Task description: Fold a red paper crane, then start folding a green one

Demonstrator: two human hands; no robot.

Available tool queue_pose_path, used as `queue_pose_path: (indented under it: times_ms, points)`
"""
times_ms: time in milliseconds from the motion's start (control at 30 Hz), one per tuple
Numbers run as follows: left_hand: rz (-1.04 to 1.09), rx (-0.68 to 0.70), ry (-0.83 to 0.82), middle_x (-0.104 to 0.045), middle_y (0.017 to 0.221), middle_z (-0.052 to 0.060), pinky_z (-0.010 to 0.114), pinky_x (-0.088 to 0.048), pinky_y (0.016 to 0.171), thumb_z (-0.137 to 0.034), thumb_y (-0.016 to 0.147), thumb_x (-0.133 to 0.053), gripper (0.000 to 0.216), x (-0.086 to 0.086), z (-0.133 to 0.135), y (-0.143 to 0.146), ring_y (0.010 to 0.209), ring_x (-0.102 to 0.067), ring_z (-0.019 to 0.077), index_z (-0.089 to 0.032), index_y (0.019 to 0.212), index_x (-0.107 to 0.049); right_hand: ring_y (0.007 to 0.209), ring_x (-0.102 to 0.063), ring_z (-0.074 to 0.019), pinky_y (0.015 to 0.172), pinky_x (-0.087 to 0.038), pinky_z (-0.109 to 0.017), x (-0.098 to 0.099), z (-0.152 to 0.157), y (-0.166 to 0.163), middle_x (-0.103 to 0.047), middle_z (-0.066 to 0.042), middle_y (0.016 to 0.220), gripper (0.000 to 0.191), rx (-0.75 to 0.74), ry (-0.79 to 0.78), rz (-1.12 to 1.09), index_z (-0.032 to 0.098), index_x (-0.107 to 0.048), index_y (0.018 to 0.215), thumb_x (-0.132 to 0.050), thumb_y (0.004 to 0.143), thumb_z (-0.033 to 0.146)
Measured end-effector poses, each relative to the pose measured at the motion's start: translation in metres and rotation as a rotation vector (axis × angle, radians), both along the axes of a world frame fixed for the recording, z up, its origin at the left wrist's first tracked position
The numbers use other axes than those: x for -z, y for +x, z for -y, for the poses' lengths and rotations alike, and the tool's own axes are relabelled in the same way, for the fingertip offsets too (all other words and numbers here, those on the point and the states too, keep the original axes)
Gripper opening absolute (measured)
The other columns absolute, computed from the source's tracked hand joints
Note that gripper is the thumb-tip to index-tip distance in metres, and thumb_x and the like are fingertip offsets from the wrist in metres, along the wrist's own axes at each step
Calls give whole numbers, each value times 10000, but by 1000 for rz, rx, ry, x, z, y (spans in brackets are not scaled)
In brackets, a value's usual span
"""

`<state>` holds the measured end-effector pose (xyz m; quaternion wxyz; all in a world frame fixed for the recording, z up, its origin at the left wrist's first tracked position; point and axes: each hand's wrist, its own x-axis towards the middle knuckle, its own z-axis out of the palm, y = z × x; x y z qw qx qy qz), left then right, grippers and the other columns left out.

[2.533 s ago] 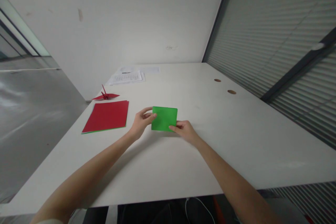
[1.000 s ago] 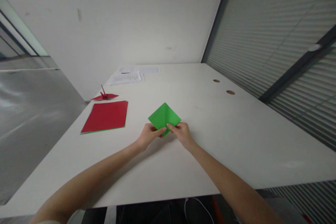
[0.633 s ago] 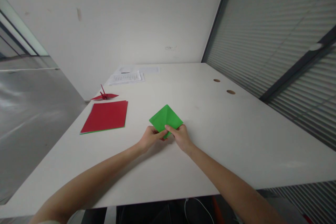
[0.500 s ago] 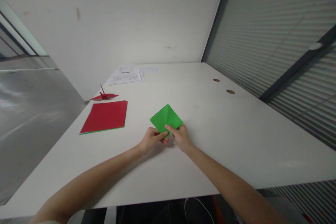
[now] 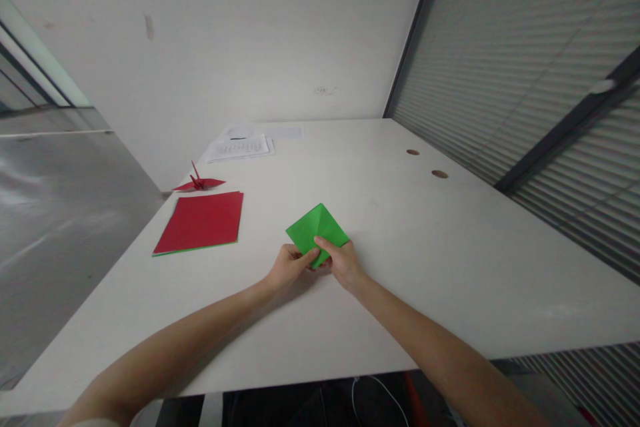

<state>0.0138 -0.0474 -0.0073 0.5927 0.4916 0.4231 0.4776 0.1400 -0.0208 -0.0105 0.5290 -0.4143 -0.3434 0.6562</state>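
Observation:
A green sheet of origami paper (image 5: 316, 223), folded into a diamond with creases running from its middle, is held between both hands over the near part of the table. My left hand (image 5: 290, 268) pinches its lower left edge, thumb on top and fingers curled underneath. From the lower right, my right hand (image 5: 344, 261) grips the paper, its thumb pressed on the face near the lower middle. The fingers beneath the paper are mostly hidden.
To the left lies a stack of red paper (image 5: 200, 221) with a green edge below it. Behind that stands a red paper crane (image 5: 199, 183). Printed sheets (image 5: 240, 147) lie at the far left of the white table (image 5: 400, 227). Two round holes (image 5: 439, 174) pierce the tabletop at right.
The green paper's top corner has dipped slightly toward me, and its bottom corner shows lower between the hands. My left fingers have tucked further under the paper.

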Motion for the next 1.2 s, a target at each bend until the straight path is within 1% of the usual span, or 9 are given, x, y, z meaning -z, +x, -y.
queue_pose_path:
  times_ms: [100,200,267,400,533,700,900,1033,1200]
  points:
    - [-12,37,3,-701,655,87,257,-456,558,-546,719,-710,439,-1,-1,-3,545,-581,135,-109,686,-728,435,-507,-115,413,-419,-256,-4,-2,4,-642,0,579,298,-47,-10,23,158,-661,692,-813,550,370]
    - [-52,46,5,-689,617,87,267,-452,555,-545,722,-705,440,-2,-2,-7,524,-573,142,-110,662,-722,592,-605,-150,557,-490,-273,-14,-9,19,-701,-40,703,310,-190,-39,-13,146,-692,734,-809,568,379]
    - [-87,70,15,-681,594,87,268,-447,552,-549,723,-700,446,-1,-2,-10,510,-569,143,-111,639,-714,620,-617,-152,581,-486,-267,-21,-16,34,-705,-53,702,337,-296,-53,8,135,-703,734,-787,604,434]
    - [-153,201,19,-673,578,89,254,-425,528,-570,722,-687,473,1,-1,-12,496,-568,137,-114,595,-699,631,-645,-166,633,-503,-287,-27,-25,54,-725,-79,715,385,-423,-30,138,113,-726,769,-829,564,421]
    - [-103,253,-41,-677,596,85,244,-422,515,-568,685,-723,470,3,1,-9,504,-574,135,-102,636,-704,608,-644,-163,614,-498,-293,-22,-27,54,-738,-90,744,407,-359,-1,228,101,-739,781,-849,532,404]
    - [-23,48,-107,-719,731,88,257,-466,564,-545,604,-790,489,7,-2,-8,581,-608,152,-95,786,-726,569,-611,-146,585,-465,-280,-15,-26,46,-723,-72,683,398,-345,20,248,99,-738,722,-859,490,399]
    - [-44,74,-145,-694,663,68,254,-445,546,-532,591,-800,456,11,-2,-9,554,-576,143,-97,703,-721,537,-549,-133,533,-405,-265,-13,-28,47,-642,-14,554,373,-225,123,303,138,-703,621,-813,544,486]
    - [-40,80,-139,-667,631,62,246,-414,520,-572,596,-781,496,12,-2,-9,533,-541,131,-91,701,-716,536,-518,-128,524,-371,-264,-12,-30,50,-596,-1,513,390,-212,159,344,142,-677,576,-801,554,511]
    - [-38,-54,-25,-564,542,11,220,-341,496,-645,703,-662,549,9,-7,-10,510,-443,93,-101,624,-675,550,-511,-122,549,-372,-267,-12,-30,50,-597,-5,529,410,-236,150,322,129,-671,579,-806,541,515]
